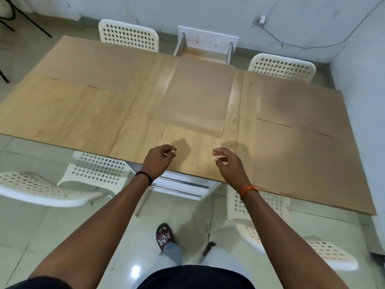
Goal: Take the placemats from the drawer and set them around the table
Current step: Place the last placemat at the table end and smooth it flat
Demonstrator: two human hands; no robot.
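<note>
Hovering over the table's [133, 130] near edge, left hand [158, 159] and right hand [227, 161], fingers loosely curled, empty.

Table [135, 122]: left end cut by frame edge. Drawer [205, 50] at its far side: interior partly hidden behind tabletop. Placemat [308, 163] edges at right end indistinct, count unclear.

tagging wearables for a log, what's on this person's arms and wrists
Both forearms are bare, with no sleeves in view. The left hand has a thin black band at its wrist. The right hand has an orange thread band at its wrist. No rings or gloves are visible.
</note>
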